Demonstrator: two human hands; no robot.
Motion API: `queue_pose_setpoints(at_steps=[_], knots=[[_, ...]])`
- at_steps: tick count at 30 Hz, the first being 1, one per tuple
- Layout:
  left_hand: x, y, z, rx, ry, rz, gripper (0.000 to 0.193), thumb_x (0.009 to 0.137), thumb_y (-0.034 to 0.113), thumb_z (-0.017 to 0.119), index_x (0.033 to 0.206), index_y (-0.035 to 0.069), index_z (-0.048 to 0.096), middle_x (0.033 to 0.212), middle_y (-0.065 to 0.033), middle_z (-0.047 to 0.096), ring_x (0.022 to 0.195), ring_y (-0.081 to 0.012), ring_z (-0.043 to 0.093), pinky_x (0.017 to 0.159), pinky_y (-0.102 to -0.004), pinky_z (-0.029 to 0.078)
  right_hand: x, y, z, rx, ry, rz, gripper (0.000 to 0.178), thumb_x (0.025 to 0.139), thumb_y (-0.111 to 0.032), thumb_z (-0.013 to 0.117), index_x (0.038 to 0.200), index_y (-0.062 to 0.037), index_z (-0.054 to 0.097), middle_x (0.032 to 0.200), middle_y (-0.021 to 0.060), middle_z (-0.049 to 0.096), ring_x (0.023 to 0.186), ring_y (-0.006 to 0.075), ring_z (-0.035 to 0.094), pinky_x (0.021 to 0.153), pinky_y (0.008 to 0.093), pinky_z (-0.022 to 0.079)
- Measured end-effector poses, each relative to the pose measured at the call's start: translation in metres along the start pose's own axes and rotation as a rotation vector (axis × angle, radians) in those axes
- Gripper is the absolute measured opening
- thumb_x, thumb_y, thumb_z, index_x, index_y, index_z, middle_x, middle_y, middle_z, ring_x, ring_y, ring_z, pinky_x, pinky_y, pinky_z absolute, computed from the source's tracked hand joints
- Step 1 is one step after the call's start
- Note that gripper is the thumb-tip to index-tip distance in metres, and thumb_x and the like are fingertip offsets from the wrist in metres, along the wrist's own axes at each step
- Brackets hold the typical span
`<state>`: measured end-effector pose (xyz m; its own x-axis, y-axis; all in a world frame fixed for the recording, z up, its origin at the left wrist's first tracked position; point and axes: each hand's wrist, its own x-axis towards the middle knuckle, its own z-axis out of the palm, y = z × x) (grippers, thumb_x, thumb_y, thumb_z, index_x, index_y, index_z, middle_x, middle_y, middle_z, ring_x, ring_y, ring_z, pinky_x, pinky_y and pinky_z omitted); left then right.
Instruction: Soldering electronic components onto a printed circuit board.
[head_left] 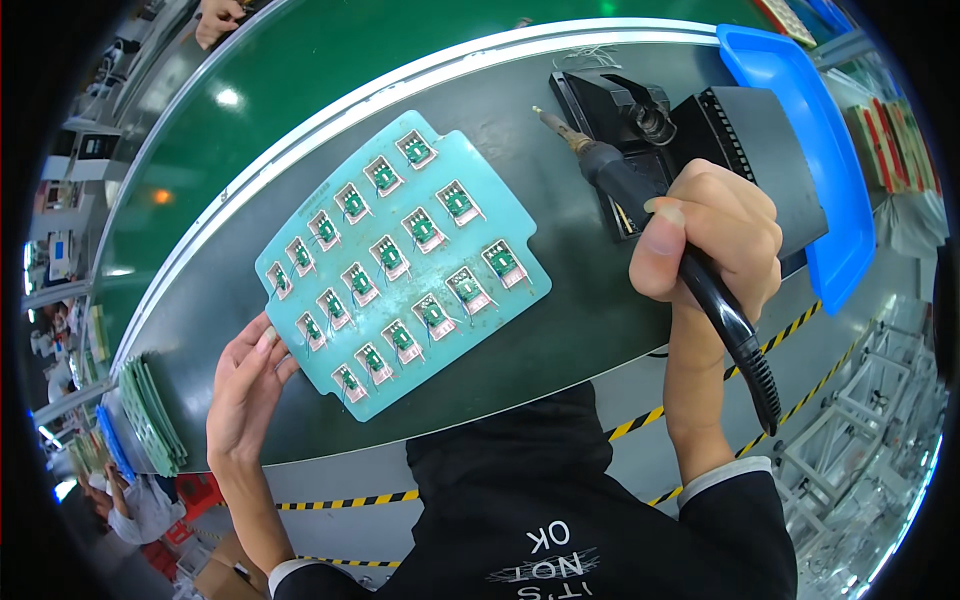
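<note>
We've got the soldering iron [617, 172] in our right grip [715, 235], fingers and thumb wrapped closed around the handle; the tip points away from us, over the counter [560, 330] between the tray and the black stand [580, 95]. Our left grip [250, 370] is at the tray's left edge; we can't tell if it's pinching the rim or just steadying it. The teal tray [418, 282] lies slanted on the counter, left of the iron, with three rows of little green boards [388, 257] in pockets, thin wires poking out.

For doing this bit well, we'd reckon: bring the iron in from the right side of the tray, so the hot end never crosses the left fingers; keep that left grip right out at the rim; hold the tray dead still, since those wires look easy to snag; rest the right wrist somewhere if possible, because steady beats quick here; touch one joint lightly, then lift straight off; and watch the cable end of the handle, it could drag on something.
</note>
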<state>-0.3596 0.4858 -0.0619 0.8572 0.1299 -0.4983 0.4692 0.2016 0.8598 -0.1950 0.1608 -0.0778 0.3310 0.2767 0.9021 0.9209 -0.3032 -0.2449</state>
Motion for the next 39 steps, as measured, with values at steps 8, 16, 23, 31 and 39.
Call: queue_pose_setpoints(at_steps=[8, 16, 23, 31, 39], knots=[[0.005, -0.002, 0.002, -0.109, -0.049, -0.025, 0.039, 0.091, 0.02, 0.052, 0.117, -0.009, 0.048, 0.112, -0.0119, 0.059, 0.103, -0.0147, 0.056, 0.092, -0.0293, 0.041, -0.009, 0.002, -0.012, 0.035, 0.029, -0.058, 0.016, 0.069, 0.002, 0.06, 0.078, -0.0026, 0.048, 0.049, 0.0032, 0.04, 0.037, 0.0156, 0.037, 0.035, 0.0243, 0.031], [0.019, -0.001, 0.005, 0.056, 0.087, -0.04, 0.039, 0.094, 0.022, 0.048, 0.12, -0.007, 0.048, 0.116, -0.0106, 0.058, 0.105, -0.0128, 0.054, 0.095, -0.028, 0.038, -0.011, 0.005, -0.006, 0.053, 0.155, -0.049, 0.021, 0.059, 0.002, 0.067, 0.074, -0.0031, 0.053, 0.053, 0.003, 0.044, 0.04, 0.0181, 0.044, 0.038, 0.025, 0.037], [0.016, -0.006, 0.007, 0.082, 0.16, 0.071, 0.038, 0.095, 0.023, 0.046, 0.125, -0.001, 0.046, 0.118, -0.0082, 0.057, 0.107, -0.0132, 0.054, 0.094, -0.0284, 0.039, -0.003, 0.004, -0.013, 0.043, 0.072, -0.065, 0.022, 0.06, 0.002, 0.066, 0.078, -0.0023, 0.053, 0.053, 0.0026, 0.044, 0.041, 0.0175, 0.043, 0.037, 0.026, 0.036], [0.024, -0.05, 0.008, -0.24, 0.102, 0.15, 0.041, 0.093, 0.02, 0.05, 0.127, -0.003, 0.041, 0.123, -0.0108, 0.052, 0.11, -0.0176, 0.053, 0.094, -0.0325, 0.043, -0.029, -0.028, -0.017, 0.002, 0.116, -0.096, 0.021, 0.057, 0.0, 0.066, 0.074, -0.0007, 0.054, 0.056, 0.0033, 0.045, 0.042, 0.0172, 0.044, 0.038, 0.0249, 0.036], [0.042, -0.018, 0.017, -0.166, 0.097, 0.16, 0.041, 0.092, 0.024, 0.054, 0.122, -0.003, 0.046, 0.117, -0.0138, 0.057, 0.1, -0.0173, 0.059, 0.084, -0.0312, 0.051, -0.02, -0.012, -0.018, -0.041, 0.222, -0.256, 0.013, 0.066, -0.003, 0.064, 0.067, -0.002, 0.051, 0.057, 0.0023, 0.044, 0.043, 0.0162, 0.047, 0.037, 0.0242, 0.035]])
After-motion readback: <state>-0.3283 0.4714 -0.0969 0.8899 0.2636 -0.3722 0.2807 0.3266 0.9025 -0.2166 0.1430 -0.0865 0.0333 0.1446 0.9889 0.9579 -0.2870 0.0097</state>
